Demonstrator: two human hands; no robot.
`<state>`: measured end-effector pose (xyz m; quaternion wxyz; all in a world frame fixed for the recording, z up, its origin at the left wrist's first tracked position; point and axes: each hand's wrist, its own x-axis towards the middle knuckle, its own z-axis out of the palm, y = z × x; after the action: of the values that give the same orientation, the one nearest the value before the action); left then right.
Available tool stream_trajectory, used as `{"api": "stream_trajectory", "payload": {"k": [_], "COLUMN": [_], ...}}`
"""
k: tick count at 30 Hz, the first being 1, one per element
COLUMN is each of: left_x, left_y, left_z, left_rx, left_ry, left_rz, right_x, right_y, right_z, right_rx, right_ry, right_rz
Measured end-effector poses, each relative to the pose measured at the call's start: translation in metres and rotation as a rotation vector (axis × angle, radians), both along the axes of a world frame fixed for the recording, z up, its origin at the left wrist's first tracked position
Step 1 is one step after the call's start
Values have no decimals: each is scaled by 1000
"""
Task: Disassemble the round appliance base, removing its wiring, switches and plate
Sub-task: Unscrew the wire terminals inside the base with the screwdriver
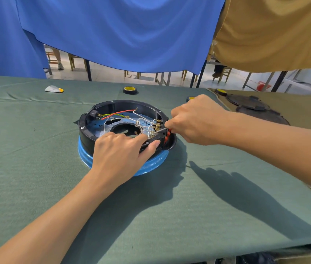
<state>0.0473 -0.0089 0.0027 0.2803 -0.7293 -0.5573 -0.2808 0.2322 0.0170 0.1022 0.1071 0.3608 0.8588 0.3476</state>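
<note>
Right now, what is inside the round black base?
A red wire, yellow-green wire, white wires and a plate with a round hole. The left hand gripping the base covers its near part, which is hidden.

I count one round appliance base [86, 134]. Two hands on it: left hand [120, 149], right hand [198, 119]. One thin metal tool [159, 130]. Inside, one red wire [118, 113], one green-yellow wire [112, 115], several white wires [141, 117], too tangled to number. Red switches [167, 134]: at least two. Three tape rolls [129, 89], one half hidden. Two black round parts [250, 101]. One white-and-yellow scrap [53, 89].
</note>
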Motion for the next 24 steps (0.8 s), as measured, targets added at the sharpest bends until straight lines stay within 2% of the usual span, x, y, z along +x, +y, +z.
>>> {"api": "stream_trajectory", "payload": {"k": [6, 13, 15, 18, 24], "left_x": [-1, 1, 1, -1, -3], "left_y": [-1, -1, -1, 0, 2], "left_z": [0, 1, 1, -1, -3], "left_rx": [2, 10, 16, 29, 52], "left_ry": [7, -2, 0, 7, -3], "left_rz": [-2, -12, -7, -22, -38], "right_x": [-1, 5, -4, -24, -50], "right_y": [2, 11, 15, 23, 39], "right_z": [12, 9, 3, -5, -12], "right_rx": [-47, -344, -390, -434, -451], "right_ry": [162, 728, 822, 780, 541], "right_rz": [-50, -139, -129, -117, -201]}}
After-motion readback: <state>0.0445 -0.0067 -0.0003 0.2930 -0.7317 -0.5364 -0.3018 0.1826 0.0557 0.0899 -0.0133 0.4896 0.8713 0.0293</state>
